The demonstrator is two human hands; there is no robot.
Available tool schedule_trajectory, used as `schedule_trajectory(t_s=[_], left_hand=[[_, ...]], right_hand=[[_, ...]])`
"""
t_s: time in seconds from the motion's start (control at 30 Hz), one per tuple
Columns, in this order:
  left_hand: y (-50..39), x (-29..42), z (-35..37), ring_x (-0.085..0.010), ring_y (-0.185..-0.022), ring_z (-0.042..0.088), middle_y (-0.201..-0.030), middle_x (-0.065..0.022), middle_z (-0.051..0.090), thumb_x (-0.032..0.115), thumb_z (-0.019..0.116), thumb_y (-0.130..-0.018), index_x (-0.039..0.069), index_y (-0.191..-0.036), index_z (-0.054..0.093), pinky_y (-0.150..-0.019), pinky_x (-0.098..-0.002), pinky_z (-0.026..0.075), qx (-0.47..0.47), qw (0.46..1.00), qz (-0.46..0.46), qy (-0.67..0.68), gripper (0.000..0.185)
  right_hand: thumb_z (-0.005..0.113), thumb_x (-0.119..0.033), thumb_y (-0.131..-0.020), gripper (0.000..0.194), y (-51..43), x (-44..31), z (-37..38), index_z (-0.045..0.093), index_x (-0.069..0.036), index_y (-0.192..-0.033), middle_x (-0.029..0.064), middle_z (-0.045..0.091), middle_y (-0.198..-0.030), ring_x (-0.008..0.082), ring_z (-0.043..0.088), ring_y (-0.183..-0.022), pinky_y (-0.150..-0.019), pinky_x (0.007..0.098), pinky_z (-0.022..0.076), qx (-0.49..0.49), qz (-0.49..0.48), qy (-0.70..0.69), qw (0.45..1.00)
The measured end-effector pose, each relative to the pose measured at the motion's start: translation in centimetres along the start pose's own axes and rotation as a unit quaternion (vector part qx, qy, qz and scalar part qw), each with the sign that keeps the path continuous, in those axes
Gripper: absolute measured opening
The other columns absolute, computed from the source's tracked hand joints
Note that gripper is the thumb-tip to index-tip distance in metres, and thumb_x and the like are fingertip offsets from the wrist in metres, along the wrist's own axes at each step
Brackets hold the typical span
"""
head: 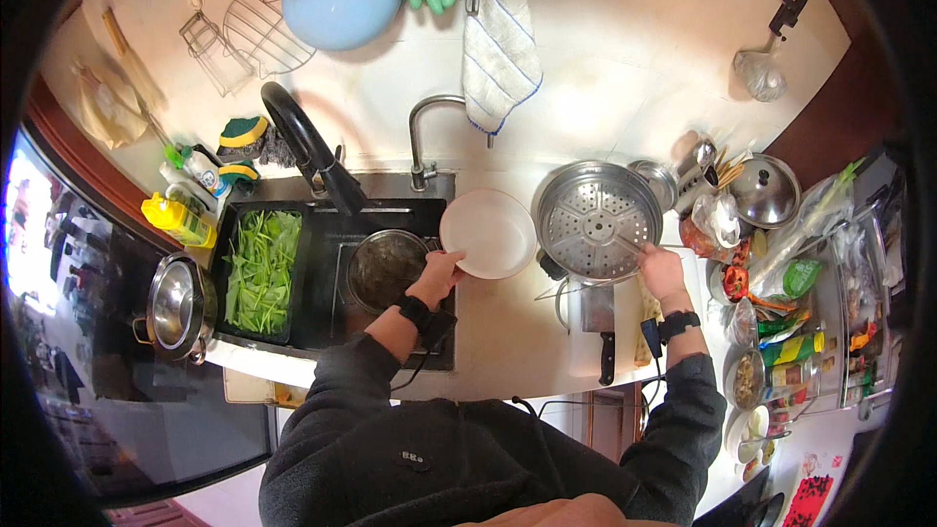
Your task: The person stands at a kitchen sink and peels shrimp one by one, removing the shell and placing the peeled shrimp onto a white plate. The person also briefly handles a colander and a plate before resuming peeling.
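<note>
My left hand grips the lower left rim of a white bowl beside the sink's right edge. A round metal pot with dark contents stands in the black sink, left of that hand. My right hand is closed around a thin stick-like utensil, perhaps chopsticks, over the right side of a perforated metal steamer. Below the steamer, a cleaver with a black handle lies on a white board. Cut green leafy vegetables fill a black basket at the sink's left.
A black faucet and a thin metal tap rise behind the sink. Metal bowls stand at its left, near a yellow bottle. At the right are a domed lid, bagged food, bottles and a wire rack.
</note>
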State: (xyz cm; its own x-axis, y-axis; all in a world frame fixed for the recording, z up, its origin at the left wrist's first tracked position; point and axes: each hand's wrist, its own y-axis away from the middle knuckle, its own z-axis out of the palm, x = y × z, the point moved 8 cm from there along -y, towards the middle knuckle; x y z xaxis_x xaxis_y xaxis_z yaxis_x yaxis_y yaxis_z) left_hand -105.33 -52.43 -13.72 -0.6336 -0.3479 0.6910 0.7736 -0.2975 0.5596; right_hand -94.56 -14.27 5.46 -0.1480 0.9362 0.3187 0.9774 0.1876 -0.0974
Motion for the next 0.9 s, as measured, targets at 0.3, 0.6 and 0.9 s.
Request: schedule_trajectory(t_s=[0.3, 0.6, 0.9], left_hand=[[-1.8, -0.4, 0.2, -0.0244, -0.091, 0.062, -0.105, -0.0135, 0.061, 0.009, 0.058, -0.088, -0.004, -0.111, 0.057, -0.076, -0.0365, 0.051, -0.017, 1.000, -0.001, -0.007, 0.027], [4.1, 2.9, -0.9, -0.0162, -0.083, 0.054, -0.092, -0.0036, 0.052, 0.012, 0.057, -0.089, 0.009, -0.118, 0.047, -0.075, -0.0355, 0.051, 0.055, 0.997, 0.037, -0.034, 0.031], [17.5, 10.3, -9.1, -0.0187, -0.089, 0.064, -0.102, -0.0073, 0.061, 0.009, 0.052, -0.092, 0.006, -0.110, 0.054, -0.077, -0.0321, 0.055, 0.034, 0.989, 0.146, 0.011, 0.018]], right_hand=[[0.057, -0.012, -0.076, 0.011, 0.9, -0.3, -1.0, 0.067, -0.011, -0.072, 0.0078, 0.060, -0.084, 0.0232, 0.066, -0.074, -0.062, 0.0367, 0.0532, -0.032, 0.004, -0.001, 0.999], [0.071, -0.019, -0.069, 0.016, 2.5, -0.8, -5.7, 0.069, -0.013, -0.084, 0.0082, 0.060, -0.098, 0.0256, 0.064, -0.083, -0.069, 0.0382, 0.0526, -0.013, 0.049, -0.110, 0.993], [0.071, -0.016, -0.077, 0.013, 4.4, -5.5, -11.4, 0.070, -0.008, -0.086, 0.0102, 0.063, -0.087, 0.0296, 0.063, -0.078, -0.068, 0.0372, 0.0497, -0.030, 0.130, -0.288, 0.948]])
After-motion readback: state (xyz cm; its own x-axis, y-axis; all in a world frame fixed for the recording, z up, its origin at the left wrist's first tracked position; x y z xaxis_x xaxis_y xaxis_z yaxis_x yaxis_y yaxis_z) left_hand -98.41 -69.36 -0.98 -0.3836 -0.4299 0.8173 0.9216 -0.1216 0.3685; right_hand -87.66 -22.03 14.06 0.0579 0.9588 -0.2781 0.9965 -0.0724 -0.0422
